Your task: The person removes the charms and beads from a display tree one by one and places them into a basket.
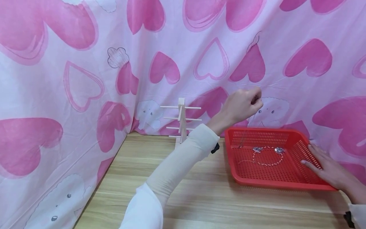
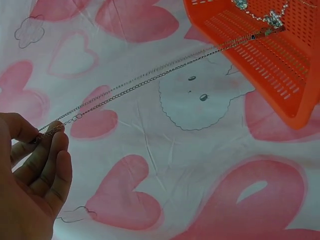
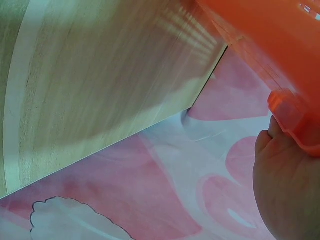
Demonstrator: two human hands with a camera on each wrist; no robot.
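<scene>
High over the left side of a red plastic basket (image 1: 286,186), my left hand (image 1: 243,103) pinches one end of a thin chain necklace (image 2: 145,82). In the left wrist view the doubled chain stretches from the fingertips towards the basket, a small dark reddish piece (image 2: 270,32) at its far end. My right hand (image 1: 333,171) holds the basket's right rim, thumb on the inner side. The right wrist view shows that hand (image 3: 290,185) against the rim, most fingers hidden. Inside the basket lies a looped beaded strand (image 1: 268,164) with two sparkly silvery ornaments (image 1: 279,150).
A pale wooden stand (image 1: 181,101) with several horizontal pegs stands at the back of the wooden table (image 1: 137,171), left of the basket and partly behind my left forearm. A pink heart-patterned cloth (image 1: 177,41) hangs behind and along the left side.
</scene>
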